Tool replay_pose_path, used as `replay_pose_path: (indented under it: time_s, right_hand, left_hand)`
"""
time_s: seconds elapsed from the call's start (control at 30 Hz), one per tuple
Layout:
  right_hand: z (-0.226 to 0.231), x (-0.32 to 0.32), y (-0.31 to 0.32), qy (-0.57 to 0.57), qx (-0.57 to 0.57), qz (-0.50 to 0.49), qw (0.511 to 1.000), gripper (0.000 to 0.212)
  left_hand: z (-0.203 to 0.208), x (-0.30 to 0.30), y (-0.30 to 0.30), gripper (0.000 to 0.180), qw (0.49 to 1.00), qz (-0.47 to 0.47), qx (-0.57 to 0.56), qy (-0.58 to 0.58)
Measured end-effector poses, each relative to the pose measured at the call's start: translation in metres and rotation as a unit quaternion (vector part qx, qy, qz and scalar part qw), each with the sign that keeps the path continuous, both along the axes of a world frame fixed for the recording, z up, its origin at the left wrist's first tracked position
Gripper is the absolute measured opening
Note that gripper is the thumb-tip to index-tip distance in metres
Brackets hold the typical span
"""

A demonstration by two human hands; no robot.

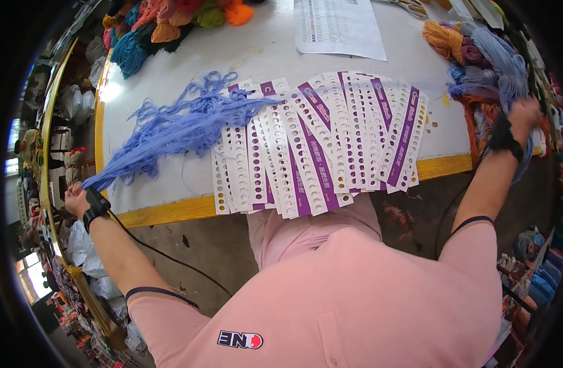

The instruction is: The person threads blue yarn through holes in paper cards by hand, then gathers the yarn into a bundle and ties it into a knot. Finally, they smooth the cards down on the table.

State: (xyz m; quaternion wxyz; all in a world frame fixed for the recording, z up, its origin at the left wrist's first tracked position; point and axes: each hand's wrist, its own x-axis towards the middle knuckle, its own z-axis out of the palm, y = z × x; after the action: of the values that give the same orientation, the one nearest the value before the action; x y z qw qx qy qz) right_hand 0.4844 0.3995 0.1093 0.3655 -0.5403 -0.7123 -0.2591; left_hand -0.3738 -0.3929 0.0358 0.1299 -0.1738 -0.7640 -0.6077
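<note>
My left hand [76, 199] is closed round the gathered end of a long bundle of blue embroidery thread [171, 130], past the table's left edge. From there the bundle stretches over the tabletop and spreads into loose loops. Its far tip lies on a fanned row of white and purple thread cards [321, 141] punched with round holes. At the far right my right hand [525, 116] is raised beside a heap of thread skeins [493, 64], mostly blue-grey with some orange and maroon. Its fingers are blurred, and whether they grip any strands cannot be made out.
The white table [410, 37] has a yellow front edge. Coloured skeins [165, 24] lie at its back left, a printed sheet [337, 27] at the back, and scissors [411, 7] behind that. A black cable [171, 253] runs from my left wrist.
</note>
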Motion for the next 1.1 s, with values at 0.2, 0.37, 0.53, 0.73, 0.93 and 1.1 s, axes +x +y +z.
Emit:
replay_pose_path:
  time_s: [0.2,0.37,0.53,0.73,0.93,1.1]
  right_hand:
    - [0.010,0.059,0.037,0.273,0.130,-0.159,0.940,0.031]
    - [0.091,0.108,0.048,0.054,0.135,-0.255,0.956,0.038]
    - [0.072,0.057,0.040,0.079,0.101,0.014,0.992,0.030]
    - [-0.039,-0.243,-0.205,0.181,-0.604,0.497,0.596,0.018]
    - [-0.119,-0.302,-0.240,0.157,-0.529,0.560,0.617,0.011]
    - [-0.125,-0.304,-0.245,0.170,-0.528,0.557,0.618,0.011]
  left_hand:
    - [0.057,-0.047,-0.018,0.011,0.989,-0.046,0.137,-0.033]
    - [0.126,-0.021,-0.070,0.008,0.931,0.011,0.364,-0.031]
    - [0.127,0.035,0.085,0.006,0.864,-0.207,0.418,-0.189]
    - [0.036,0.315,0.321,0.013,0.799,-0.301,0.247,-0.459]
    - [0.021,0.403,0.387,0.028,0.687,-0.297,0.062,-0.660]
    - [0.001,0.403,0.402,0.024,0.716,-0.375,-0.008,-0.589]
